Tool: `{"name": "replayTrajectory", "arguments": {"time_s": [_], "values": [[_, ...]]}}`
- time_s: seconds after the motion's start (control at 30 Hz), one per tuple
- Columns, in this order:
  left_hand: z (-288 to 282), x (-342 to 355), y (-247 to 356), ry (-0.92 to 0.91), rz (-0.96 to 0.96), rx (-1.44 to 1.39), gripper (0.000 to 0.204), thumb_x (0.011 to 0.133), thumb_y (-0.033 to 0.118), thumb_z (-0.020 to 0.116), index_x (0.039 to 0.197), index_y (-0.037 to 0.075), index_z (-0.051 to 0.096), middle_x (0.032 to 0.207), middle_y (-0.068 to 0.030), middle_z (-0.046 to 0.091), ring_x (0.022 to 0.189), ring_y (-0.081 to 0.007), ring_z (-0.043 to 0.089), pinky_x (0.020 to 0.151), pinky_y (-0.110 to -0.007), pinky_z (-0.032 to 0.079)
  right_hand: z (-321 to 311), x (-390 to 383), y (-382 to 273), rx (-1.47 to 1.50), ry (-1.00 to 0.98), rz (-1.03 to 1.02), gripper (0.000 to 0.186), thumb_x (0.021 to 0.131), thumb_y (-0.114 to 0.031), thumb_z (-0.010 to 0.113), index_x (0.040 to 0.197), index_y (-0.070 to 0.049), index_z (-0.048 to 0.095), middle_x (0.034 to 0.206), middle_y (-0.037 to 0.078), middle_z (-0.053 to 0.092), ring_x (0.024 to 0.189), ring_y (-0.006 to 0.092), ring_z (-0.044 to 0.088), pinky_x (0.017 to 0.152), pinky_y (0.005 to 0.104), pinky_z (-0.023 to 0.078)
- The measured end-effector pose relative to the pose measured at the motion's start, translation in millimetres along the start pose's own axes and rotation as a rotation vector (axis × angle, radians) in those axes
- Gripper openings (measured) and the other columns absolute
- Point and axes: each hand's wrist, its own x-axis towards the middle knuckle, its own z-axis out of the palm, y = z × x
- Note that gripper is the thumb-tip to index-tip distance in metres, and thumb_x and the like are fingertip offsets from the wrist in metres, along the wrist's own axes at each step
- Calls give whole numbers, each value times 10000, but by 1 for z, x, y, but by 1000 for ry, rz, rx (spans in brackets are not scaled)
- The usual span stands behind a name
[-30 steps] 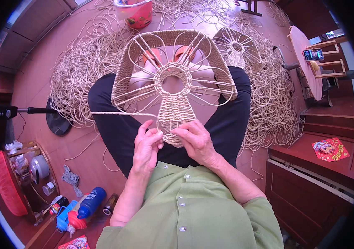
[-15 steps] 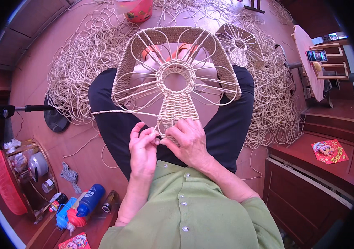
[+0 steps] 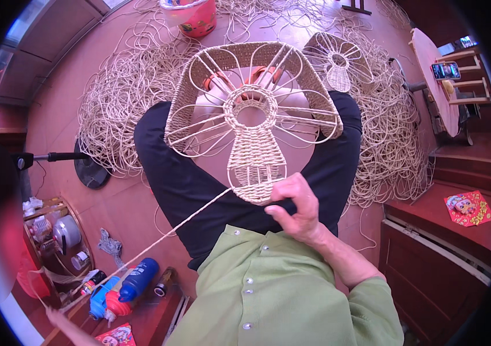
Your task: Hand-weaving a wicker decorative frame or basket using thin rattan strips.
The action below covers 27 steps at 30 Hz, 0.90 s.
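Observation:
A woven basket frame (image 3: 257, 151) of twisted straw-coloured cord rests across my lap, with a round ring in the middle, looped spokes and a flared woven panel toward me. My right hand (image 3: 300, 209) is closed on the near right rim of that panel, thumb bent underneath. From the panel's left edge a taut length of cord (image 3: 182, 224) runs down to the lower left. At its far end my left hand (image 3: 60, 319) is stretched out, small and partly smeared, closed on the cord. Open gaps between upright strands show in the panel's lower part.
Heaps of loose cord (image 3: 110, 115) lie on the floor at both sides. A smaller woven piece (image 3: 337, 60) sits at the far right. Bottles (image 3: 139, 279) stand lower left near a wooden rack. A red bucket (image 3: 198, 23) is at the back; a phone (image 3: 446, 71) is propped at right.
My left hand has swung from the panel out to the lower left, drawing the cord straight. My right hand has shifted to the panel's right rim.

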Motion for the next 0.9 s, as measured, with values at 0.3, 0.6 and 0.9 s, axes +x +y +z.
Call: {"name": "replayTrajectory", "arguments": {"time_s": [0.3,0.6,0.9], "values": [[361,-166,58,-507,263,234,262,963,110,503,1175,36,637,979,-13,601,818,-130,560,705,-246,465,3,-23,6,876,250,774,131,1031,-178,492,976,-59,484,834,18,523,699,95,514,634,244,444],[636,-525,82,-1195,1119,214,94,802,31,711,881,12,664,713,-97,589,668,-250,597,593,-334,474,44,-28,46,1034,64,1023,301,985,-198,583,1250,-58,561,1114,36,662,994,133,641,772,268,525],[642,-530,95,-1383,1161,292,137,747,-17,678,866,40,646,774,-78,599,802,-277,578,722,-401,480,55,-20,71,1433,8,1018,341,923,-203,678,1231,-85,593,1134,37,669,998,139,665,863,316,565]]}}
